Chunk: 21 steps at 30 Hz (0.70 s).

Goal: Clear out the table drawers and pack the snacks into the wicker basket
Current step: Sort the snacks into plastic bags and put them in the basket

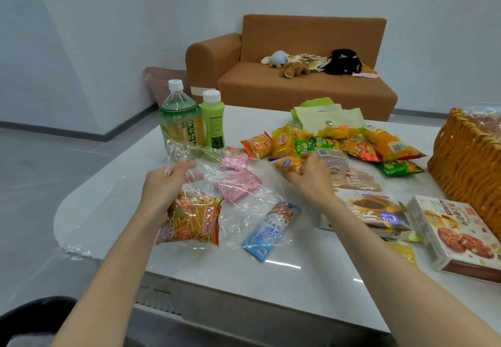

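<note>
A home living room: an orange sofa (306,75) with plush toys (294,67) behind a white coffee table (244,265)

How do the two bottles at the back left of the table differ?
The tea bottle is taller and wider than the green bottle. The tea bottle is clear plastic, with liquid showing above its label; the green bottle is opaque light green. Both stand upright, side by side, with white caps on.
</note>
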### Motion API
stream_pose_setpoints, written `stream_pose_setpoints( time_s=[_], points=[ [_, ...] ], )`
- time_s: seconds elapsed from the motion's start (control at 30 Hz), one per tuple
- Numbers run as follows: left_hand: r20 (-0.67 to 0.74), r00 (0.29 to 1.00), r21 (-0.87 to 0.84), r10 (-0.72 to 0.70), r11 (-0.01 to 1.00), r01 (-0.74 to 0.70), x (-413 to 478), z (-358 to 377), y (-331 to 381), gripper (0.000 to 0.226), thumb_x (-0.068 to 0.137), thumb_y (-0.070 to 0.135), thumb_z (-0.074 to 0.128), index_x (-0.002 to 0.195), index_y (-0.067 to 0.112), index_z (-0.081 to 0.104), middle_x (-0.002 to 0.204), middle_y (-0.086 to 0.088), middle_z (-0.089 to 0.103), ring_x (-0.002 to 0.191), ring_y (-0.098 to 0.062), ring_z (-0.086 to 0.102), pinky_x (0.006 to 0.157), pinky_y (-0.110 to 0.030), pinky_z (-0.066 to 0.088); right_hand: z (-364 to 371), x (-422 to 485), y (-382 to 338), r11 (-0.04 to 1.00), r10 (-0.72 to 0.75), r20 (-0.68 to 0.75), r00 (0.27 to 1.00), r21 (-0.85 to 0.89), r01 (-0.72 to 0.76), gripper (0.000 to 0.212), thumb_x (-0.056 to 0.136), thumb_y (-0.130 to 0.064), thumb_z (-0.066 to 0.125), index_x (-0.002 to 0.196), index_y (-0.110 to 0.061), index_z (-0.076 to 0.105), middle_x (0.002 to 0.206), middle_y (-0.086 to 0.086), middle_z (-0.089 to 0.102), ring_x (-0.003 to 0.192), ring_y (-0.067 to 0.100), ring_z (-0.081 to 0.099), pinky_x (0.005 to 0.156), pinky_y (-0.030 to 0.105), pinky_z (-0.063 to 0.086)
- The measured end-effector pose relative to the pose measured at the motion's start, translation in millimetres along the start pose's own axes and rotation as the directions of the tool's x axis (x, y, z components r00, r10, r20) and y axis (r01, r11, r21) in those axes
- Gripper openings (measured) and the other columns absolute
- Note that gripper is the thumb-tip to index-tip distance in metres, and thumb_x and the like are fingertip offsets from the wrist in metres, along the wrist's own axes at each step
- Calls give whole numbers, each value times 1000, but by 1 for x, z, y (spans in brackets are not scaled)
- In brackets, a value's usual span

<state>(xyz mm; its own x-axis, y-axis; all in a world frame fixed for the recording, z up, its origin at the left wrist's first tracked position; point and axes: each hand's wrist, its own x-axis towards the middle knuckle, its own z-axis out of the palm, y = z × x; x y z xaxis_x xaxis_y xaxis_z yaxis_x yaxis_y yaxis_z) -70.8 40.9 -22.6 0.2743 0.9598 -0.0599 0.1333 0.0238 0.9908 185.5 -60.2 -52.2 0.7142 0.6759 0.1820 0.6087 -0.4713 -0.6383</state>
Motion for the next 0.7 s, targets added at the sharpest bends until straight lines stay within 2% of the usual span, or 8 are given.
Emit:
stream_pose_setpoints(
  time_s=[0.13,0.23,0.3,0.37,0.47,0.57,0.63,0.7],
  points=[
    [-18,1000,-33,-25,999,24,-5,-1,2,29,98,41,48,107,23,69,78,7,74,87,-28,63,88,-49,54,-47,-10,-14,980,-101,-249,963,142,139,51,78,-24,73,118,-19,43,119,7,43,114,27,36,86,34,35],
    [-4,998,-95,-62,994,61,-8,1,6,31,99,42,45,106,22,69,90,0,73,89,-27,68,83,-43,55,-77,-26,-10,947,-103,-76,992,297,121,50,61,-24,76,101,-36,48,114,2,48,113,28,44,89,46,47],
    [-1,996,-111,-88,990,87,-10,1,7,30,98,45,45,96,27,69,103,-7,72,95,-29,68,87,-46,54,-90,-43,-4,964,-150,70,986,233,130,51,58,-23,79,95,-43,51,115,2,48,111,28,48,88,51,50],
    [15,995,-122,-103,987,104,-15,2,8,32,97,47,45,97,26,69,108,-9,71,102,-30,65,93,-48,51,-97,-59,-2,959,-242,162,957,189,210,52,65,-13,81,101,-40,56,117,2,47,108,22,50,87,44,53],
    [94,990,-113,-102,987,112,-25,7,10,39,96,50,44,113,23,68,106,-7,72,106,-27,64,94,-45,51,-95,-83,-10,908,-357,276,892,327,262,53,68,-12,83,106,-39,60,118,-1,51,100,14,58,78,30,57],
    [203,975,-89,-96,989,115,-35,18,13,38,94,53,45,108,28,71,106,-5,72,104,-22,65,88,-41,53,-85,-98,-16,848,-285,305,909,523,91,57,66,-10,85,113,-30,61,114,-1,61,90,12,67,72,30,60],
    [266,959,-90,-94,988,121,-44,26,15,39,94,51,46,112,25,69,103,-4,73,92,-20,69,75,-33,56,-79,-101,-19,774,-219,293,931,633,-17,56,66,-9,85,116,-22,62,109,-3,66,85,7,68,64,20,57],
    [315,945,-82,-91,989,123,-52,33,13,39,91,53,47,110,26,69,105,-4,73,90,-21,71,74,-32,56,-74,-100,-21,703,-181,291,939,706,-83,57,67,-9,85,116,-20,59,106,-2,69,82,3,69,58,11,50]
  ],
)
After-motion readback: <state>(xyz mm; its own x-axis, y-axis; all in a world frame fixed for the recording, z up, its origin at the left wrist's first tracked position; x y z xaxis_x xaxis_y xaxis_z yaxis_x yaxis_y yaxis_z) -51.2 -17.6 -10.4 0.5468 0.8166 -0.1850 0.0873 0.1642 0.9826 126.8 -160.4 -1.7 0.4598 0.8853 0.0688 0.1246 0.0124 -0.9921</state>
